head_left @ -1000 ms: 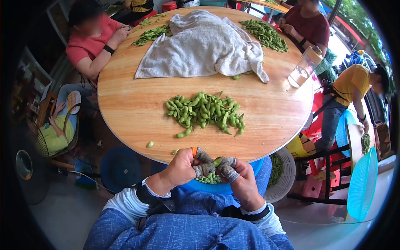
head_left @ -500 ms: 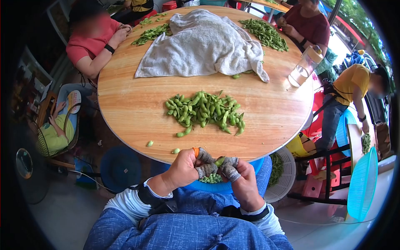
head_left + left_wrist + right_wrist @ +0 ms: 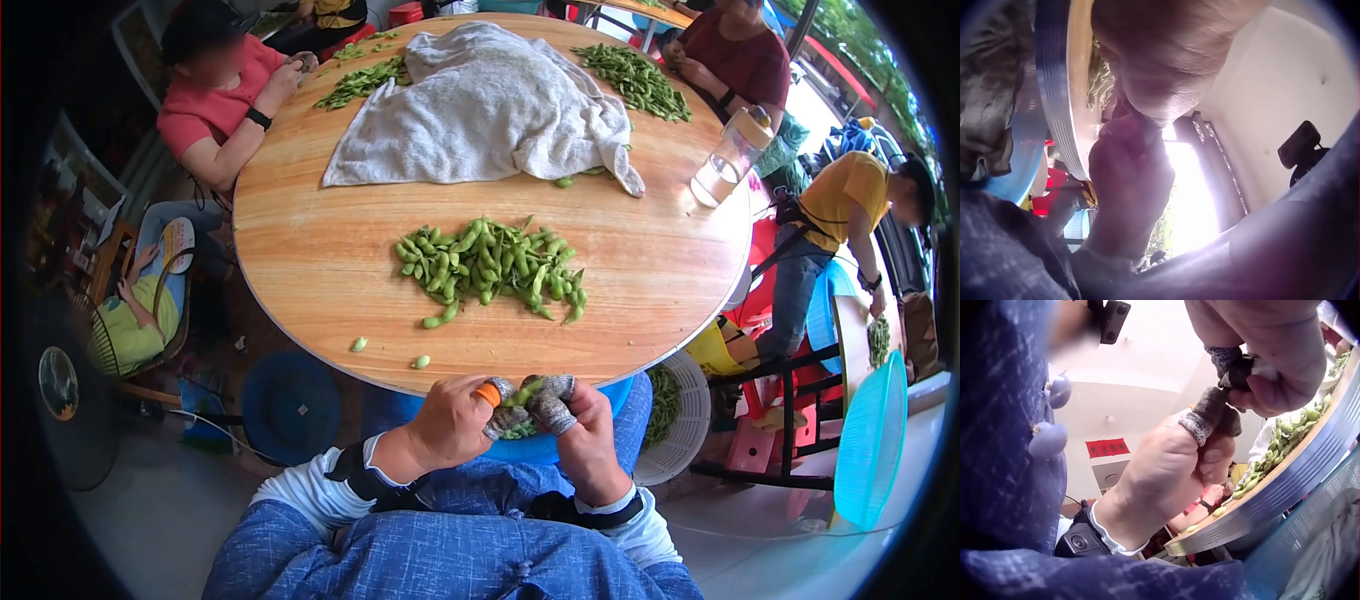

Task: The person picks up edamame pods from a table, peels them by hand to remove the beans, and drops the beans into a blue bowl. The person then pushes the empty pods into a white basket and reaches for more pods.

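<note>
Your left hand and right hand, wearing grey knitted finger covers, both pinch one narrow, bright-green bean pod, slanting and partly hidden between them.

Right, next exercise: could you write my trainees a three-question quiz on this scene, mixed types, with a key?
1. Multiple choice: in the head view, where is the water bottle relative to the pale towel? A) left of it; B) right of it; C) on top of it.
2. True or false: an orange band shows on the left hand.
3. Fill the gap: a green ____ is between the left hand and the right hand.

Key: 1. B; 2. True; 3. pod.
</note>
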Action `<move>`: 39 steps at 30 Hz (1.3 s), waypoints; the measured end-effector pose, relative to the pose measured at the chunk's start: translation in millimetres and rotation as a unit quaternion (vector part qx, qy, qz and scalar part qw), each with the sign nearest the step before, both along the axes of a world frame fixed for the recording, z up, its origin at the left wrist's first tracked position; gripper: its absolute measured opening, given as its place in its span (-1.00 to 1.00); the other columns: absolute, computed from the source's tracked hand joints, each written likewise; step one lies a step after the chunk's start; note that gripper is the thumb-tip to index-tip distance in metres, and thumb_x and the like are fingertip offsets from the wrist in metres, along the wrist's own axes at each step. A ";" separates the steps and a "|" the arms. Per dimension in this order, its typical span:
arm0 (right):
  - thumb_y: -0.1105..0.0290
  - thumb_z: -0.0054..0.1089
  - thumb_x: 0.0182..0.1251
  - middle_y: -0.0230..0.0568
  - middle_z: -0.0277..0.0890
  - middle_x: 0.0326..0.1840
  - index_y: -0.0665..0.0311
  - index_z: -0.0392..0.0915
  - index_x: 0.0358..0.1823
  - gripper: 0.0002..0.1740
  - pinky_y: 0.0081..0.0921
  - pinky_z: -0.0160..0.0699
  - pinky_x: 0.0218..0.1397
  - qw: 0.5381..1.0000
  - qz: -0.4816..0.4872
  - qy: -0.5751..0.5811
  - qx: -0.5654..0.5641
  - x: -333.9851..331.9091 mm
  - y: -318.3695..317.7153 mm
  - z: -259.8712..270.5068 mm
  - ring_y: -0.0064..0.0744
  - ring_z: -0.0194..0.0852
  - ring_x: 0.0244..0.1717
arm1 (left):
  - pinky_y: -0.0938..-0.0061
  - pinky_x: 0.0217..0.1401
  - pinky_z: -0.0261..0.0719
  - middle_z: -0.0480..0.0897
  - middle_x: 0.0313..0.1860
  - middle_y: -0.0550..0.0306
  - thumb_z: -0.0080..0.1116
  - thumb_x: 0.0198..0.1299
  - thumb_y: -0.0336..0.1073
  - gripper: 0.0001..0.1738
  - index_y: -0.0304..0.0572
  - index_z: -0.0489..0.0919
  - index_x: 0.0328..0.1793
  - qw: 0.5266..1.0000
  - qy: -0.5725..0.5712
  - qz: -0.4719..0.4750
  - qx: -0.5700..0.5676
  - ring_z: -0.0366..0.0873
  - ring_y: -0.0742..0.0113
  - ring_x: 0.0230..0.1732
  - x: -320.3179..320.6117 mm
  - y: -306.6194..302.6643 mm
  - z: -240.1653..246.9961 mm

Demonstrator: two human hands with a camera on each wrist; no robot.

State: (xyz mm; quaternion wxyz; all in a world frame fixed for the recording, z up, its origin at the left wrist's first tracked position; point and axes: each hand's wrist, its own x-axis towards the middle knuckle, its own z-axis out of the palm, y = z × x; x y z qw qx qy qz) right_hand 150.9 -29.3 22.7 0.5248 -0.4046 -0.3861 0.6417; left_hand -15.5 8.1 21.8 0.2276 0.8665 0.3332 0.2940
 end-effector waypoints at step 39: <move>0.66 0.07 -0.22 -0.08 0.34 -0.59 0.37 0.45 -0.40 -0.77 -0.42 0.32 -0.48 0.893 -0.079 -0.360 0.257 -11.4 3.7 -4.4 -0.10 0.33 -0.55 | 0.59 -0.28 0.37 0.51 -0.43 0.19 -0.18 0.08 -0.47 -0.81 -0.34 0.45 -0.22 0.898 -0.188 0.012 -0.397 0.39 0.52 -0.35 1.9 0.9 -18.4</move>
